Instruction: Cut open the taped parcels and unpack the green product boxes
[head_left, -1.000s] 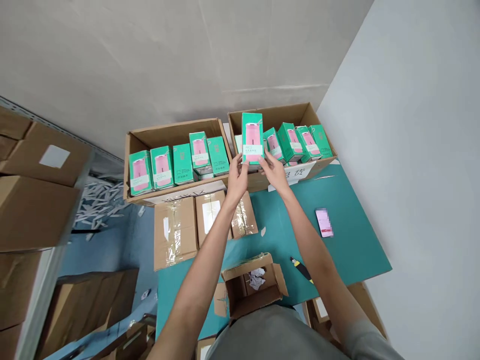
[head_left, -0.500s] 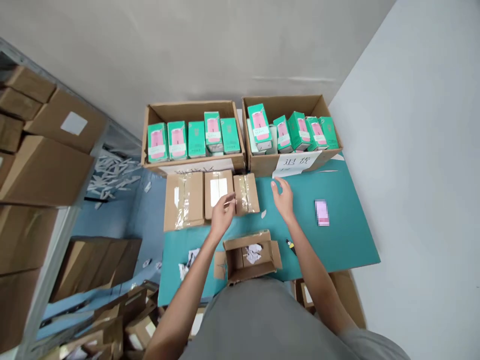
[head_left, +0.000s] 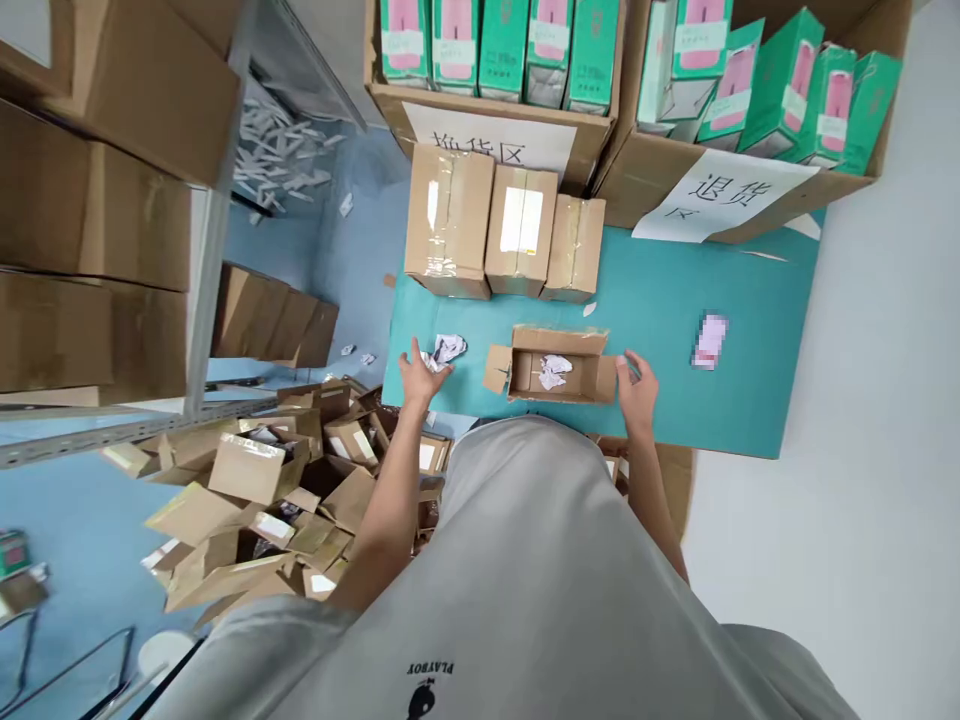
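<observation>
My left hand (head_left: 422, 376), thumb and fingers spread, is at crumpled white paper (head_left: 450, 348) on the left of the green table. It holds nothing that I can see. Against the right flap of a small open carton (head_left: 523, 336) is my right hand (head_left: 637, 392), its fingers curled in. A small dark spot shows between its thumb and fingers, too little to name. Inside the carton lies another crumpled paper (head_left: 555, 371); the carton stands near the table edge by my body. The yellow-black utility knife is not visible now; my right hand covers roughly its former place.
Three taped cartons (head_left: 522, 225) stand in a row behind. Two large boxes (head_left: 499, 125) (head_left: 750, 195) with green-pink packages are at the back. A blurred pink item (head_left: 709, 341) lies on the green table (head_left: 750, 400). Opened cartons (head_left: 262, 520) pile up on the floor at left.
Both hands have come back from near the rear boxes, the left to the crumpled paper, the right beside the open carton. My view has tilted down. The knife has gone out of sight.
</observation>
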